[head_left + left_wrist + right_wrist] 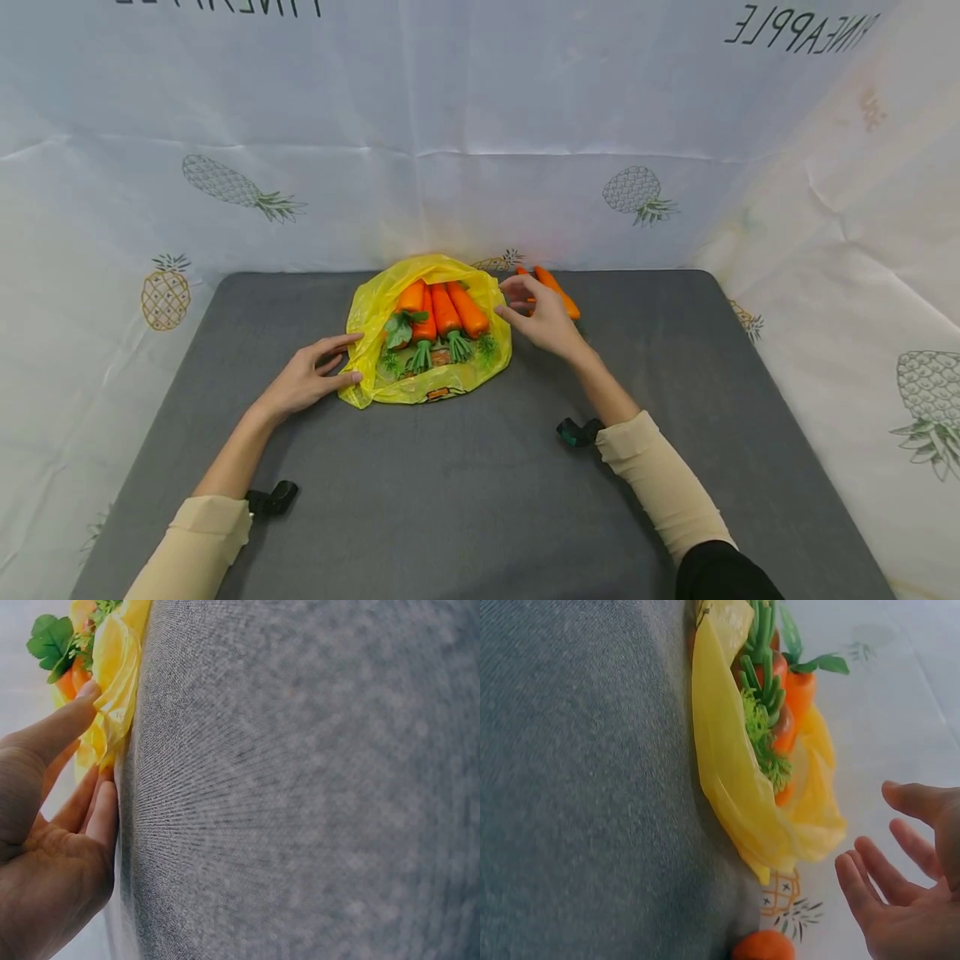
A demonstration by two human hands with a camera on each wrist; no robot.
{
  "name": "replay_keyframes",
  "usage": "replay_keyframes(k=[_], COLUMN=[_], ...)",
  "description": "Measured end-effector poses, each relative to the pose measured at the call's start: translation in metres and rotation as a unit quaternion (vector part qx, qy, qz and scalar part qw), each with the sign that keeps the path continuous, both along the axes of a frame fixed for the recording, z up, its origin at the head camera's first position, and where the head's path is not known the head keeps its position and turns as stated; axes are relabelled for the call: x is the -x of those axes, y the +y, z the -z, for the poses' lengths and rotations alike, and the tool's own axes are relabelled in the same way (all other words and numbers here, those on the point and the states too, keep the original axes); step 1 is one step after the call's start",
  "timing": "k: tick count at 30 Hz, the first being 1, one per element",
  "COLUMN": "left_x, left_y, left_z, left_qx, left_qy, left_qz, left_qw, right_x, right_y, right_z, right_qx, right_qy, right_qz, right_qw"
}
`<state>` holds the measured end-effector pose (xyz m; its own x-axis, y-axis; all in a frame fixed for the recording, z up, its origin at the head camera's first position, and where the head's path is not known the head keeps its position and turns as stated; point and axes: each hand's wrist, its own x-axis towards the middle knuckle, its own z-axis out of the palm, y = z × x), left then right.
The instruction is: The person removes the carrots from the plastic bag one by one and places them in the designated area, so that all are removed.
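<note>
A yellow plastic bag [367,310] lies at the table's far edge, its mouth spread wide. Inside it sit several orange carrots [447,312] with green tops, plus leafy greens [397,332]. My left hand [302,381] is at the bag's left side, thumb and fingers spread apart, their tips touching the plastic; the left wrist view shows the thumb [64,727] against the bag. On the other side, my right hand [546,319] hovers by the bag's right rim with fingers loosely bent. In the right wrist view a gap separates those fingers from the bag [727,765].
Behind my right hand, more carrots [557,293] lie at the far edge, partly hidden. The table [480,500] has a grey cloth. A white pineapple-print curtain [465,192] hangs behind and at both sides. Black wrist devices [276,498] sit at both wrists.
</note>
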<state>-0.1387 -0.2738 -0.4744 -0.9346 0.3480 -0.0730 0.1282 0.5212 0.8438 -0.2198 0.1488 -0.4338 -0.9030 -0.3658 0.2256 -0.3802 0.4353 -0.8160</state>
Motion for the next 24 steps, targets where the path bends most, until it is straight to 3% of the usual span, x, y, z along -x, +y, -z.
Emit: replay_keyframes(k=[15, 24], left_x=[-0.001, 0.001], left_y=[0.002, 0.001], left_z=[-0.003, -0.001], left_qx=[0.005, 0.005], left_qy=[-0.004, -0.004], left_qz=[-0.004, -0.002], left_qw=[1.0, 1.0], right_x=[0.003, 0.007], right_y=[-0.016, -0.027], right_z=[0.006, 0.014], right_qx=[0.006, -0.016], right_qy=[-0.012, -0.034], right_qz=[-0.038, -0.046], right_qw=[0.9992, 0.9982])
